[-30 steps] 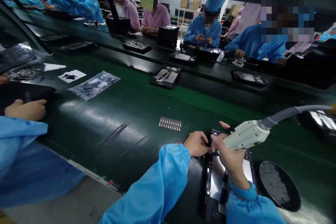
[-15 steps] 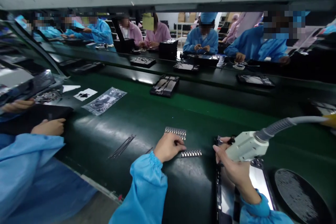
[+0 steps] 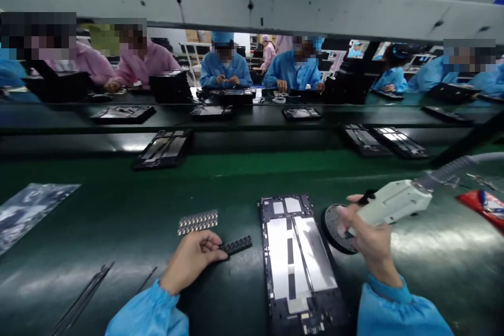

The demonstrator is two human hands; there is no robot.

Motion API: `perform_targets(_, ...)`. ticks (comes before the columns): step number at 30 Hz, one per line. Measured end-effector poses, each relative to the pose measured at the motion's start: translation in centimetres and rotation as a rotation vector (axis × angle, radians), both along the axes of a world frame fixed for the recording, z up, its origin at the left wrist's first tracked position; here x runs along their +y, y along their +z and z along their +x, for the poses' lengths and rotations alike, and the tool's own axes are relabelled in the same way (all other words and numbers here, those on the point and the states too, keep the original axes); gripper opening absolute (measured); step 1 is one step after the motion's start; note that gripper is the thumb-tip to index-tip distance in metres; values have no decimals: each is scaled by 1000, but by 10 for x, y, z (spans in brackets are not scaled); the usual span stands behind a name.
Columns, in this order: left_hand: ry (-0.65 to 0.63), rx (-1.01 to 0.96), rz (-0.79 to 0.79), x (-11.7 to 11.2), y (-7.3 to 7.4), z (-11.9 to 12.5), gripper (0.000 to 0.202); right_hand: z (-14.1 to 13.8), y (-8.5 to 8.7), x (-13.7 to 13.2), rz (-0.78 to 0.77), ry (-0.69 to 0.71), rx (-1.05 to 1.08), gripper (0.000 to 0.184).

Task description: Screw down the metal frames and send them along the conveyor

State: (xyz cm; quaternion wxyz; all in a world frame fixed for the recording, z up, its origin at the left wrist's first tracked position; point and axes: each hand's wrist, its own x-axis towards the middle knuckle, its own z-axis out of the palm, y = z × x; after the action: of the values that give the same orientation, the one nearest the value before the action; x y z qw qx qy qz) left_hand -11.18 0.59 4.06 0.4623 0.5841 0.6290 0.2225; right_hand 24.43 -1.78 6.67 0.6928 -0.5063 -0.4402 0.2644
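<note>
My left hand (image 3: 197,257) pinches the end of a short black strip of small parts (image 3: 237,245) between thumb and fingers. Just behind that hand lies a sheet of small metallic pieces (image 3: 197,221). My right hand (image 3: 370,241) is wrapped round a pale electric screwdriver (image 3: 397,202) with a ribbed cable. Its tip, hidden by my fingers, is over or near a round black dish of tiny screws (image 3: 334,226). Between my hands lies an opened tablet-like device (image 3: 280,257), its silver inner plates facing up.
Several thin dark strips (image 3: 84,294) and a clear plastic bag (image 3: 31,212) lie to the left. More opened devices (image 3: 163,148) stand further back. A red packet (image 3: 482,207) is at the right. Co-workers (image 3: 224,65) sit across the line, under a metal beam (image 3: 220,2).
My view has swung right. My left hand now has the black strip lifted in its fingers. My right hand, with the screwdriver, has moved from over the device to the screw dish.
</note>
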Motion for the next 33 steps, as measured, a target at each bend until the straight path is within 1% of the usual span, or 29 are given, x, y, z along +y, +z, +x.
perform_targets(2, -42, 28, -20, -2, -1, 0, 28, 20, -11, 2, -11, -41, 37, 37)
perform_targets(4, -101, 128, 35, -2, -3, 0, 28, 29, -20, 6, -13, -70, 29, 36)
perform_targets(6, -131, 231, 131, -3, -4, 1, 27, 29, -26, 11, -11, -92, 14, 34)
perform_targets(8, -145, 303, 210, -3, -5, 3, 26, 26, -28, 14, -4, -89, 18, 32)
perform_targets(10, -155, 327, 241, -5, -7, 4, 28, 22, -28, 17, -9, -68, 18, 30)
perform_targets(12, -138, 297, 245, -6, -9, 2, 32, 21, -28, 18, -31, -52, -9, 29)
perform_targets(14, -90, 217, 226, -7, -10, -2, 40, 22, -29, 19, -58, -44, -29, 29)
perform_targets(15, -41, 169, 221, -8, -10, -4, 44, 22, -30, 20, -67, -40, -29, 31)
perform_targets(17, 108, 93, 233, -10, -7, -5, 50, 23, -32, 20, -78, -25, -12, 34)
perform_targets(19, 267, 72, 255, -15, -1, 0, 54, 23, -33, 20, -83, -11, 5, 37)
perform_targets(20, 312, 76, 259, -18, 1, 5, 55, 23, -34, 20, -83, -10, 8, 37)
perform_targets(21, 319, 81, 258, -21, 3, 11, 55, 23, -34, 20, -83, -11, 9, 37)
perform_targets(22, 289, 87, 250, -24, 4, 18, 54, 22, -35, 20, -84, -15, 6, 36)
perform_targets(24, 175, 96, 248, -27, 1, 35, 50, 21, -35, 21, -84, -24, -12, 36)
perform_targets(26, 54, 116, 267, -26, -5, 51, 44, 22, -35, 21, -92, -34, -43, 34)
perform_targets(28, -18, 164, 304, -22, -11, 66, 36, 22, -33, 20, -102, -46, -73, 29)
perform_targets(31, -92, 298, 336, -15, -15, 86, 24, 20, -22, 12, -106, -105, -102, 32)
perform_targets(33, -123, 382, 344, -13, -15, 97, 24, 13, -9, 4, -91, -171, -104, 39)
